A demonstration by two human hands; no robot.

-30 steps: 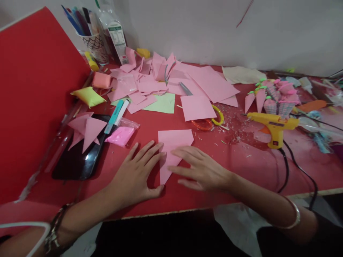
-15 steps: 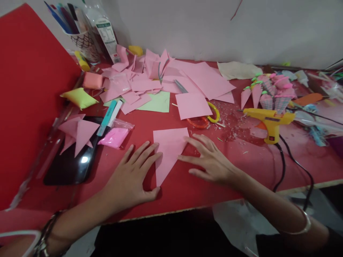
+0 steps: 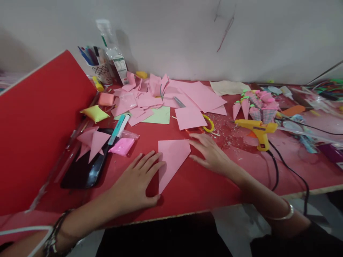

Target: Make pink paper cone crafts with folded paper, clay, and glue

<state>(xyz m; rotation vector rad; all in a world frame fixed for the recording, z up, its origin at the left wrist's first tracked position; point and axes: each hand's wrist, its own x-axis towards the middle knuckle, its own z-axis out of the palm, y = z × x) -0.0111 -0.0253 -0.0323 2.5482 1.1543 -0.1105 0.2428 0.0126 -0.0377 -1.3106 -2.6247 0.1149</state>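
From my remote seat I'm watching a pointed pink sheet (image 3: 173, 160) that is lying flat near the middle of the front edge of the worktop (image 3: 198, 198), its narrow tip facing that edge. The left hand (image 3: 139, 175) is resting spread along the sheet's left side, 1 finger reaching over the margin and the thumb lying by the tip; the right hand (image 3: 211, 153) is hanging spread beside the upper right corner, and neither is pinching anything. I'm judging this sheet partly worked, since its right side is slanting down to the tip. Pointed pink pieces (image 3: 98, 142) are lying on the phone (image 3: 83, 176) towards the left edge, seemingly shaped already, and cones (image 3: 261, 105) are clustering near the back right corner. A square pink sheet (image 3: 190, 118) is showing no fold, so I'm counting it as unworked. It is hiding much of the scissors (image 3: 212, 124). I'm failing to tell whether the right fingertips are touching paper, or how many layers are lying there. At the right, a purple object (image 3: 332, 154) is running out of view.
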